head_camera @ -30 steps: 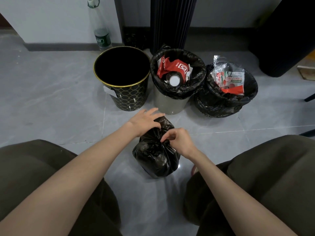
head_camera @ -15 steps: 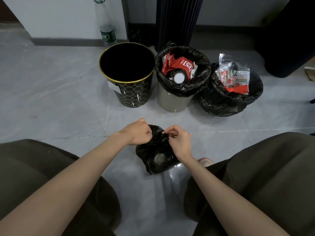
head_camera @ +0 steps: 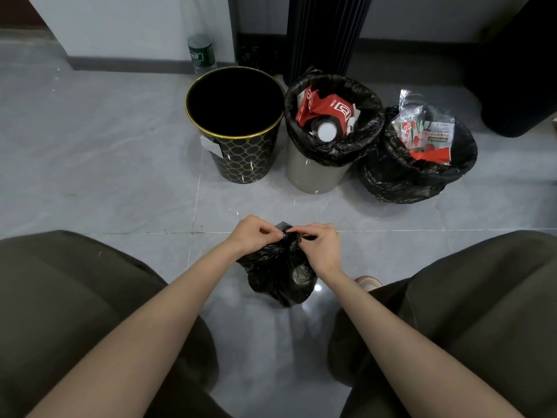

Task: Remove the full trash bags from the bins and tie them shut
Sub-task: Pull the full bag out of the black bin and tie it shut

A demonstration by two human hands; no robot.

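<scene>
Head view: the left grip (head_camera: 256,238) and the right grip (head_camera: 324,245) meet over the gathered neck (head_camera: 288,235) of a small black bag (head_camera: 280,276). Each pinches the twisted plastic with curled fingers. The bag sits on the floor (head_camera: 105,152) between the person's knees, out of any bin, and bulges over something rounded that cannot be made out.

The step in hand looks like knotting this first bag; whether the knot is closed cannot be told under the fingers. The next move probably calls for drawing the two ends apart to snug the knot, firmly but without tearing the thin film.

Beyond the bag, three containers stand in a row. The left bin (head_camera: 244,159), black with a gold rim, has no liner over its rim and shows only dark inside. The middle bin (head_camera: 313,175), grey, wears a black liner (head_camera: 366,137) folded over its rim and holds a red packet (head_camera: 327,108) and a white-capped bottle (head_camera: 328,130). The right container (head_camera: 398,179) is wrapped wholly in black plastic, with clear packets (head_camera: 428,131) poking above it. Those two liners are yet to be lifted and tied.
</scene>
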